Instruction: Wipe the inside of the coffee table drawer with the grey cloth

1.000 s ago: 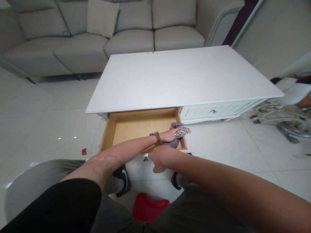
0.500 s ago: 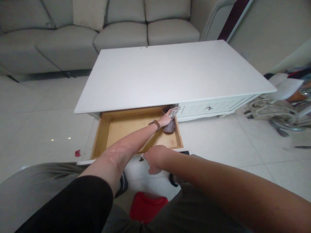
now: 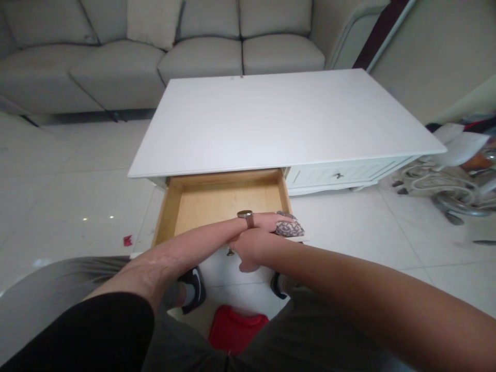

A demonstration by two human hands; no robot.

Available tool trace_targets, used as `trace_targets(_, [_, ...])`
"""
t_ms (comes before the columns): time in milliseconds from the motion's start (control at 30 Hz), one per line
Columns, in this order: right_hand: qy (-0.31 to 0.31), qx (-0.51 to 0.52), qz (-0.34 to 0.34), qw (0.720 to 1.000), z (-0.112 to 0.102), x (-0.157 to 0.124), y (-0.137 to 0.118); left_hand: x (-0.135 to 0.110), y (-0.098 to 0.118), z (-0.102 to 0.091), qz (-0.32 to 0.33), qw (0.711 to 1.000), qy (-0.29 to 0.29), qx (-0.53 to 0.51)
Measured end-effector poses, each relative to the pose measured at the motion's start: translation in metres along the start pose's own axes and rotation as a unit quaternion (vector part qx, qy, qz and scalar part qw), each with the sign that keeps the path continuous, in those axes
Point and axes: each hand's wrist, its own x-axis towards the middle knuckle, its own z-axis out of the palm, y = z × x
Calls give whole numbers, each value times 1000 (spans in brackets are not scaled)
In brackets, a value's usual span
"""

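The left hand [image 3: 268, 221] stretches rightward past the curled right hand [image 3: 250, 250].

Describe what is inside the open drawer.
Wooden bottom shows toward the back. The left hand is on a patterned cloth at the drawer's front right corner. That cloth and the left forearm hide much of the front.

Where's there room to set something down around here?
White tabletop, between sofa and open drawer, looks bare; so does drawer floor between back wall and left forearm. Crowded: the drawer's near-right part, with left hand, cloth and right hand.
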Motion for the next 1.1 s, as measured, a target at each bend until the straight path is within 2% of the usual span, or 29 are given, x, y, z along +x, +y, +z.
trace_targets(67, [-57, -39, -5, 998, -2, -4, 0, -3, 4, -18, -3, 1000, -2, -30])
trace_targets(167, [-85, -67, -15, 994, -5, -12, -1, -19, 14, -58, -16, 997, 68, -36])
trace_targets(267, [-91, -68, -13, 993, -4, -15, 1, -46, 28, -101, -72, 988, 130, 44])
trace_targets(333, [-89, -67, -19, 994, -2, -15, 2, -66, 33, -118, -110, 973, 163, 119])
trace_targets(367, [-88, -67, -21, 994, -1, -14, 3, -75, 33, -122, -124, 964, 177, 155])
trace_targets(433, [-89, -68, -23, 993, 0, -14, 3, -90, 25, -117, -150, 949, 176, 214])
trace_targets(533, [-86, -65, -18, 994, 0, -14, 2, -100, -3, -88, -214, 933, 96, 271])
trace_targets(633, [-73, -59, -15, 995, 1, -13, 3, -95, -35, -58, -270, 912, 22, 308])
trace_targets(700, [-71, -60, -18, 996, 3, -12, 4, -87, -53, -45, -285, 902, 10, 325])
trace_targets(767, [-71, -63, -20, 995, 6, -11, 7, -81, -66, -41, -286, 899, 23, 330])
trace_targets(833, [-69, -65, -24, 995, 9, -11, 10, -84, -75, -45, -283, 900, 50, 328])
trace_targets(900, [-66, -63, -28, 995, 12, -10, 12, -99, -85, -55, -293, 895, 76, 329])
trace_targets(967, [-63, -59, -28, 996, 14, -11, 13, -130, -97, -72, -324, 881, 97, 331])
trace_targets(1100, [-57, -46, -31, 997, 17, -12, 14, -212, -123, -111, -377, 840, 152, 358])
